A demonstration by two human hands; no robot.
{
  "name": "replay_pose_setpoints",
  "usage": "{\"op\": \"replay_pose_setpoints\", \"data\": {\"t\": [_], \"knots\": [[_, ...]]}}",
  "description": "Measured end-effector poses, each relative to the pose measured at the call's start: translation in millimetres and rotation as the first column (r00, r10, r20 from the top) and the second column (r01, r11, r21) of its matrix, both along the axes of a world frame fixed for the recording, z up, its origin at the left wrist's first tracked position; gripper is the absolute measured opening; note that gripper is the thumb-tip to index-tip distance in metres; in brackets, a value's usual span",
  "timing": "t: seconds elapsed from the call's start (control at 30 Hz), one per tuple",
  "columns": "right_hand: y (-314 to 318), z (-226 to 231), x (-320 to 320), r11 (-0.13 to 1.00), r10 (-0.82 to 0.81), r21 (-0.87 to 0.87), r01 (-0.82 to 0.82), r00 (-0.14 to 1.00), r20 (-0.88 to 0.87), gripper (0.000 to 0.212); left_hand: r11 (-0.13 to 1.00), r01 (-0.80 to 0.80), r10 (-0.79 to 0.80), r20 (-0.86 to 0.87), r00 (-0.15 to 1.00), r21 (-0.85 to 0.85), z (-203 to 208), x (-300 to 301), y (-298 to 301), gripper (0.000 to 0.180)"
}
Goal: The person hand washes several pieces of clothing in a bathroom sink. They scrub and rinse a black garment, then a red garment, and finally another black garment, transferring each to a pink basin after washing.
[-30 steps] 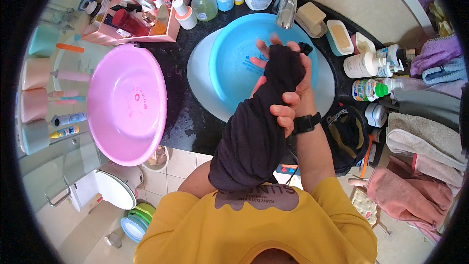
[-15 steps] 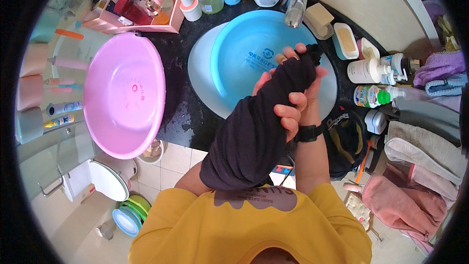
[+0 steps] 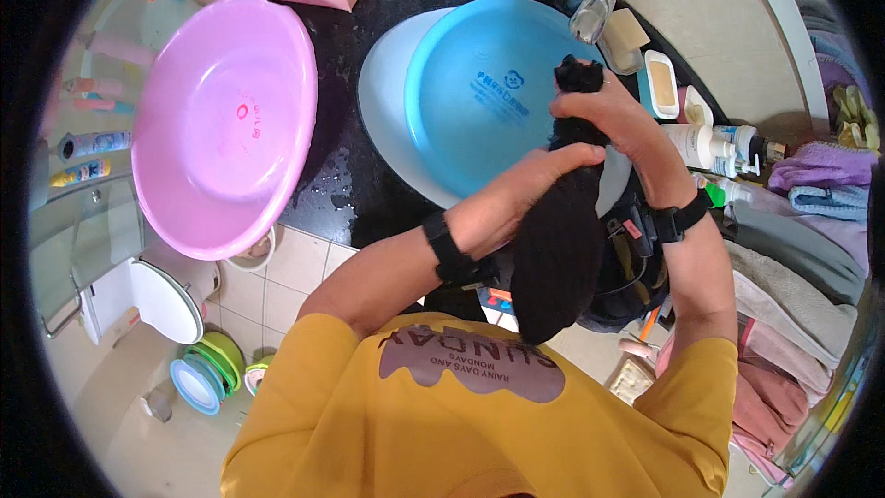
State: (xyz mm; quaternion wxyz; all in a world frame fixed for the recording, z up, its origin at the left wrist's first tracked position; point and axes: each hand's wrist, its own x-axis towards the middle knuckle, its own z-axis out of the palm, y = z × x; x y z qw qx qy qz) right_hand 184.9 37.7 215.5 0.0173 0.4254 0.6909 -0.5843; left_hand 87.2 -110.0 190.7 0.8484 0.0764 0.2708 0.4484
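A long, dark black cloth point(image 3: 558, 263), bunched and twisted, runs between both my hands over the right side of the basin. My right hand point(image 3: 613, 111) is closed round its upper end, and a crumpled tip sticks out above the fist. Just below, my left hand point(image 3: 539, 175) wraps the cloth as well, its thumb lying across it. The loose lower part hangs toward my shirt. Behind the hands, a light blue basin point(image 3: 452, 120) rests tilted in the white sink point(image 3: 383, 111); some faded print marks its bottom.
A pink basin point(image 3: 221, 157) stands at the left of the wet black counter point(image 3: 323, 184). The metal tap point(image 3: 599, 0) rises beyond the blue basin, near soap dishes point(image 3: 659, 83) and bottles. Towels point(image 3: 784, 286) hang at the right. A dark bag-like item point(image 3: 636, 267) is below the counter's right end.
The cloth has swung from lying over my left forearm to hanging down between the hands and my body. Both hands now grip near its upper end, with my left forearm uncovered.
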Motion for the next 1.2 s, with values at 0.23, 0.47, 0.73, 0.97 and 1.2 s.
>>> {"op": "replay_pose_setpoints", "data": {"t": [0.23, 0.47, 0.73, 0.97, 1.2], "knots": [[-6, -22, -17, 0.690, 0.254, 0.547, -0.474, 0.866, 0.430, 0.025, 0.933, -0.345, 0.337, -0.093, 0.937, -0.101, -44, 61, 24, 0.031], [-35, -33, -36, 0.398, 0.198, 0.526, -0.752, 0.630, 0.751, 0.017, 0.901, -0.350, 0.421, -0.323, 0.848, 0.255, -134, 108, 49, 0.035], [-11, -10, -41, 0.683, 0.284, 0.507, -0.526, 0.831, 0.479, 0.034, 0.972, -0.234, 0.232, -0.116, 0.966, -0.002, -54, 38, 20, 0.027], [-17, 52, -7, 0.721, 0.170, 0.691, -0.053, 0.980, -0.102, 0.088, 0.962, -0.273, 0.274, 0.072, 0.959, -0.016, 14, -8, 4, 0.033], [-108, 123, 57, 0.426, 0.535, 0.892, -0.151, 0.837, -0.114, 0.095, 0.991, -0.132, 0.122, 0.364, 0.923, 0.002, 1, -22, 21, 0.042]]}}
